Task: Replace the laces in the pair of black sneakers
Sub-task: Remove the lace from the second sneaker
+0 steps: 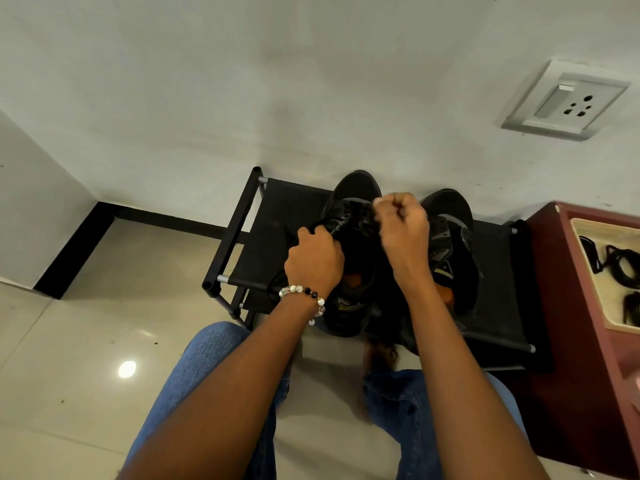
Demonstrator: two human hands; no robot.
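1. Closest in, 2 knees in blue jeans at the bottom, both bare forearms reaching forward over them, and a bare foot on the floor between the legs.
2. Left hand, with a bead bracelet at the wrist, has its fingers curled over the near side of the left sneaker, gripping the shoe edge where a black lace loops out.
3. Right hand is bunched tight above that same shoe's eyelets, fingertips pinched together; it looks like a lace end in there, though the strand itself is too dark to make out.
4. The right sneaker sits just beside it, untouched, tongue open, an orange lining showing.
5. Both shoes stand toes to the wall on a black fabric shoe rack with metal tubes.
6. To the right, a maroon cabinet holds a pale tray with coiled black laces lying in it.
7. Underneath, glossy beige floor tiles catch a lamp's glare.
8. Beyond, a white wall with black skirting and a switch socket at upper right.
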